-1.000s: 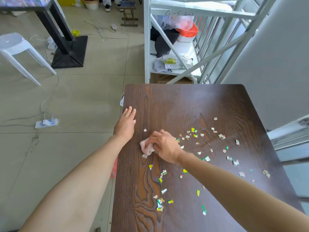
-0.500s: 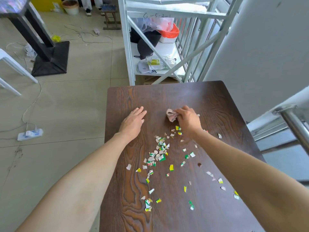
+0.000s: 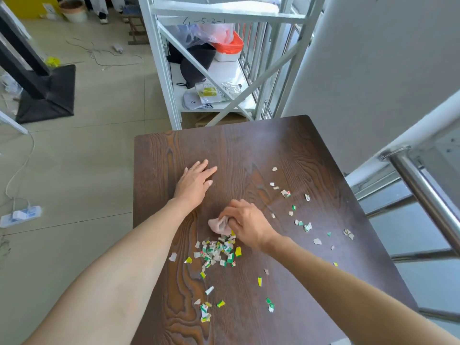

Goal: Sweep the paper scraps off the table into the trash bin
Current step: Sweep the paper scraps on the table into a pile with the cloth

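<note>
A white power strip point(image 3: 21, 216) lay on the tiled floor point(image 3: 74, 170) at far left, its cable trailing toward a black stand base point(image 3: 47, 95). Farther right, a white metal shelving rack point(image 3: 159, 61) stood just behind the dark wood-grain bench point(image 3: 249, 145), holding a black bag point(image 3: 196, 63), packets and a white tub with an orange lid point(image 3: 227, 49). A steel handrail point(image 3: 423, 192) ran along the bench's right side, below a pale wall point(image 3: 373, 58).

The left hand point(image 3: 194, 184) rested palm-down on the bench near its left edge, fingers point(image 3: 207, 170) released and spread flat, forearm reaching in from the lower left. Just to its right, the right hand point(image 3: 246, 224) lay knuckles-up, its fingers clenched on a crumpled pink cloth point(image 3: 219, 225) pressed to the bench top.

The paper scraps point(image 3: 216, 252), white, green and yellow, sat heaped in a loose pile touching the cloth's near edge, between the two forearms. Looser scraps trailed toward the near edge of the bench, and others were scattered well apart across its right half. No trash bin could be made out.
</note>
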The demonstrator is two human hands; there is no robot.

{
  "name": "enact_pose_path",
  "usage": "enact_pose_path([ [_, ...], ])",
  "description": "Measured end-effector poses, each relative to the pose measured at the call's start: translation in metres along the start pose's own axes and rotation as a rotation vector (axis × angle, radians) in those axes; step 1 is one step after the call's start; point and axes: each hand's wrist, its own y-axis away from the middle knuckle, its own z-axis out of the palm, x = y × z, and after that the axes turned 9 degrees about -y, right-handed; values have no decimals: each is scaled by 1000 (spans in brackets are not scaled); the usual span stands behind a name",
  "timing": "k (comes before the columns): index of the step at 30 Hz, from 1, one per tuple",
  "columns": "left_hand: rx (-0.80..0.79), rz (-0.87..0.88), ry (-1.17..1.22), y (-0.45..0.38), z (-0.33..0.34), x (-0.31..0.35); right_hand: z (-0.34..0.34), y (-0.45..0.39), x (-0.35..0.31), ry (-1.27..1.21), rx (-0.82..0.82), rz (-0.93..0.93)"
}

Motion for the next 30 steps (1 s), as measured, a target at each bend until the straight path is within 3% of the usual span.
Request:
enact_pose_path([
  [5, 16, -2, -4, -1, 2, 0, -70, -21, 52, 11, 369, 246],
  [8, 16, -1, 6, -3, 6, 0, -104, -34, 98, 89, 471, 426],
  [13, 37, 14, 5, -5, 7, -2, -97, -34, 128, 75, 390, 540],
  [19, 33, -3, -12, -4, 5, 5, -35, 13, 75, 49, 338, 364],
  [25, 30, -56, -33, -2, 6, 18, -39, 39, 51, 9, 58, 224],
  [27, 32, -36, -29, -1, 8, 24, -55, 41, 58, -27, 133, 252],
  [30, 13, 27, -10, -2, 12, 39, -90, 45, 83, -9, 385, 370],
])
